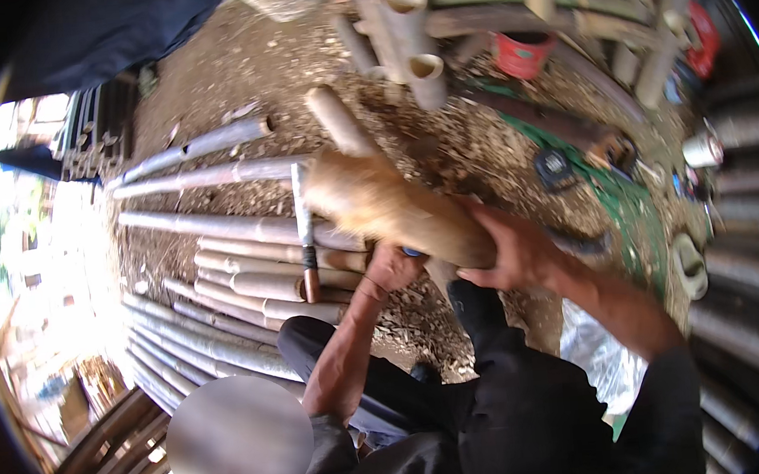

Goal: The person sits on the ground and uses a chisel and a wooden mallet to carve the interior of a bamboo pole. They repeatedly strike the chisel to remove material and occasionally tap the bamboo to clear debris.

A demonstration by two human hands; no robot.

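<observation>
A thick tan piece of bamboo [395, 207] hangs slantwise in front of me, its wider far end shaggy and blurred by motion. My right hand [516, 246] wraps round its near end, thumb underneath. Below the piece, my left hand [393, 268] is closed; a small blue part of something shows beside its fingers, the rest hidden. Past the shaggy end, a pale round bamboo length [340, 122] sticks out. To the left, a long blade tool [306, 229] with a dark and copper-coloured handle lies across bamboo poles [244, 219].
Wood chips cover the ground. Upright bamboo tubes [426, 80] and a red bucket [523, 53] stand at the back. On the right are a green net [611, 205], a black tape-measure-like object [555, 170] and stacked dark poles [752, 266]. Clear plastic [597, 345] lies by my right leg.
</observation>
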